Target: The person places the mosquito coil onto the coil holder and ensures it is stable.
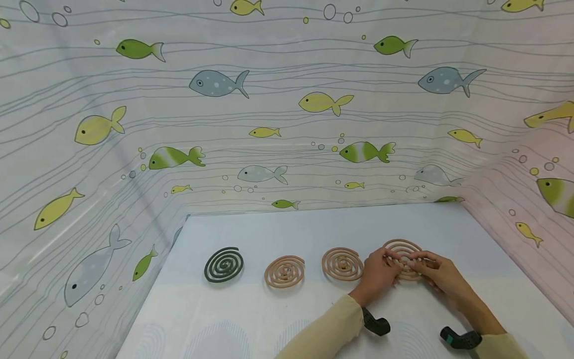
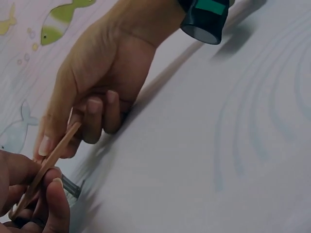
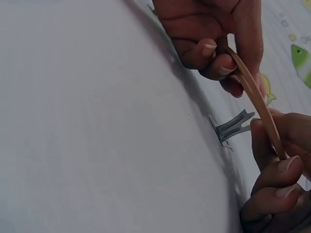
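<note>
Both hands are on a brown mosquito coil (image 1: 402, 240) at the right of the table. My left hand (image 1: 381, 273) pinches its left side between thumb and fingers; my right hand (image 1: 441, 275) pinches the opposite side. From the right wrist view, the coil (image 3: 260, 104) appears edge-on, tilted and raised above the white surface, with fingers on both its faces. A small grey metal stand (image 3: 235, 127) with a forked top is upright just below it. In the left wrist view, the left fingers partly hide this stand (image 2: 72, 187).
Left of the hands lie two more brown coils, one close by (image 1: 343, 265) and one farther off (image 1: 284, 271). Beyond them is a dark green coil (image 1: 225, 265). Fish-patterned sheeting (image 1: 287, 114) walls the white table (image 1: 251, 319) at the back and sides.
</note>
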A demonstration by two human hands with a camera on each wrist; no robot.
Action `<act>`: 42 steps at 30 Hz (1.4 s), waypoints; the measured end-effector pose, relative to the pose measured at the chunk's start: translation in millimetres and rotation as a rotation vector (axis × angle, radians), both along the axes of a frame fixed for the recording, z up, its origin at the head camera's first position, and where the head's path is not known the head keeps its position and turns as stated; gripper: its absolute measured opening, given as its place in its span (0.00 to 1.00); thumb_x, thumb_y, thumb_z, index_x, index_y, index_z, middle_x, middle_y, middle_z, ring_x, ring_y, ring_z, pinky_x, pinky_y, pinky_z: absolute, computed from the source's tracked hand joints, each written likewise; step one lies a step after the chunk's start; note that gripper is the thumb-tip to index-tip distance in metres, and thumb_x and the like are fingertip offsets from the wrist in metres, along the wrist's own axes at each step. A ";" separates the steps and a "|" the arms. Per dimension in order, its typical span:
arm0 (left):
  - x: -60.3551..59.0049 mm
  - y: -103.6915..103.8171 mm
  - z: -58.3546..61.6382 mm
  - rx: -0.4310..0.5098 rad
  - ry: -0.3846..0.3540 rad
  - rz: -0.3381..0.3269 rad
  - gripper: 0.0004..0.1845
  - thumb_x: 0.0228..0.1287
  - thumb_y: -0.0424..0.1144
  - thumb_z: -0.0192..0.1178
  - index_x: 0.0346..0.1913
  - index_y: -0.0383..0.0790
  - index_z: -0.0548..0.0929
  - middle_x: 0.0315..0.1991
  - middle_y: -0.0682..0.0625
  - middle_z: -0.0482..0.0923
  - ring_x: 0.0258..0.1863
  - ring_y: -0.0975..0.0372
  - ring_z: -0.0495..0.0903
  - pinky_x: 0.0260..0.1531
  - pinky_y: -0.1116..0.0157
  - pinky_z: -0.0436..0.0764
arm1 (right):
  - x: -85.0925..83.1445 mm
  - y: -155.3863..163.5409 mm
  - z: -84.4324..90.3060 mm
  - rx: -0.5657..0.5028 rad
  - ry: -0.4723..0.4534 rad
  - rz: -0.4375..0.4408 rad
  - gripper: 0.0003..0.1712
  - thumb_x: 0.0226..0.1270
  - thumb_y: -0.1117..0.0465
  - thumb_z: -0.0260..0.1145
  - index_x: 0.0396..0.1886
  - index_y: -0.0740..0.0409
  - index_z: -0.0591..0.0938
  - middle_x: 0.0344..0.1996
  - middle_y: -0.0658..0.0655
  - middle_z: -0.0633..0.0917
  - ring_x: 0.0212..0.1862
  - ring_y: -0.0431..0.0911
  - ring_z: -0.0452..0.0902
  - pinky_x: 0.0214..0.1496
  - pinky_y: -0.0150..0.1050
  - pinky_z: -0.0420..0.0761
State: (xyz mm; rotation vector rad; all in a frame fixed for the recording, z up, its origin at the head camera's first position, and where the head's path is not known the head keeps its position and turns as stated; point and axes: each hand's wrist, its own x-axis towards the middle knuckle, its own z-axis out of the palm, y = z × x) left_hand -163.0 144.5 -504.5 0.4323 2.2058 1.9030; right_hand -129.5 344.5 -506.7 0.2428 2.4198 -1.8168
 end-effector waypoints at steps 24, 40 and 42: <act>-1.5 0.5 -7.8 0.076 -0.030 0.037 0.06 0.67 0.33 0.69 0.44 0.44 0.86 0.18 0.55 0.77 0.16 0.61 0.78 0.20 0.72 0.74 | -0.2 -3.3 -2.7 0.013 0.048 0.025 0.27 0.73 0.49 0.69 0.62 0.62 0.79 0.19 0.47 0.71 0.18 0.37 0.60 0.16 0.37 0.65; -0.8 4.5 -9.9 0.101 -0.058 0.062 0.07 0.66 0.32 0.70 0.44 0.45 0.86 0.18 0.56 0.78 0.15 0.64 0.80 0.18 0.72 0.77 | -1.7 -4.2 -0.2 0.020 0.002 0.016 0.29 0.74 0.46 0.68 0.63 0.60 0.78 0.26 0.48 0.78 0.21 0.38 0.63 0.20 0.35 0.69; -0.4 4.5 -9.1 0.096 -0.057 0.053 0.07 0.66 0.33 0.70 0.44 0.45 0.86 0.18 0.56 0.78 0.16 0.63 0.80 0.19 0.72 0.77 | -0.7 -4.2 0.8 0.013 -0.002 0.002 0.29 0.73 0.46 0.68 0.63 0.60 0.78 0.26 0.47 0.77 0.21 0.38 0.63 0.20 0.35 0.69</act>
